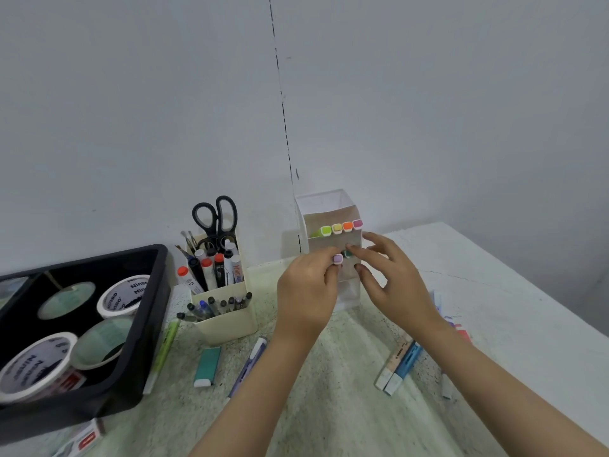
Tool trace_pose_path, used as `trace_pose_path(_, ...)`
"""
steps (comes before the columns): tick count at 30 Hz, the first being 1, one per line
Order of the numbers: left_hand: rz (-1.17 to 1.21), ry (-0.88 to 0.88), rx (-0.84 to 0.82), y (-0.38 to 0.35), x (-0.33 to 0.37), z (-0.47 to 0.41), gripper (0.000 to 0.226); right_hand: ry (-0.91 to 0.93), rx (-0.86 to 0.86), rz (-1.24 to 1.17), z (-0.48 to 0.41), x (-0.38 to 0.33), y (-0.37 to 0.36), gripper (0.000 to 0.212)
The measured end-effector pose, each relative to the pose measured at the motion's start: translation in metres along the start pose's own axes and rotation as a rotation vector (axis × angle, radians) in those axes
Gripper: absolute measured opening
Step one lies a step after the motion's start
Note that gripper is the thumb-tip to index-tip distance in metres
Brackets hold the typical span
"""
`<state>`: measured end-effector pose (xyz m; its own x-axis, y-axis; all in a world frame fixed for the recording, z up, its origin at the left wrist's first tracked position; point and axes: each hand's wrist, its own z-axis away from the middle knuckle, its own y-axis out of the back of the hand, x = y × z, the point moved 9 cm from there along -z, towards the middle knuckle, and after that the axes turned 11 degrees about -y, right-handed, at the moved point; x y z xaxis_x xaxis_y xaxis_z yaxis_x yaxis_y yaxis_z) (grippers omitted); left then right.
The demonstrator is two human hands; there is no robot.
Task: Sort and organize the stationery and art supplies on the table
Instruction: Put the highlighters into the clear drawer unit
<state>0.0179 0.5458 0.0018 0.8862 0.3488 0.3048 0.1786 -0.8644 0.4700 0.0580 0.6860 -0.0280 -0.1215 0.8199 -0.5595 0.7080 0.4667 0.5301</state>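
A dark broken line (283,103) runs down the grey wall (131,94).

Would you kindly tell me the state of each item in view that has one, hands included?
Left hand: pinches the lilac-capped marker.
Right hand: fingers relaxed, one touching the teal-capped marker.
Clear organizer: upright, four capped markers in its top row.
Scissors: closed, handles up in the cream holder.
Teal eraser: lying flat on the table.

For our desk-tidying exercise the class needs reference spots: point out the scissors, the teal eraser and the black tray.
scissors (216,222): head view, where the two black handle loops meet.
teal eraser (208,363): head view, middle of its sleeve.
black tray (158,308): head view, bare side rim.
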Motion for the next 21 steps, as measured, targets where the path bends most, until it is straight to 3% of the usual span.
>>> trace_pose_path(6, -0.051, 0.048, -0.009, -0.011, -0.007, -0.003, 0.013, -0.054, -0.017, -0.177, 0.012, 0.003, 0.0, 0.05)
trace_pose_path(11, -0.033, 0.053, 0.0, -0.014, -0.01, 0.0, 0.015, -0.228, -0.037, -0.395, 0.02, 0.011, -0.006, 0.06)
trace_pose_path(21, -0.113, 0.067, -0.024, -0.022, -0.011, -0.004, 0.014, -0.429, -0.052, -0.516, 0.026, 0.024, -0.016, 0.051)
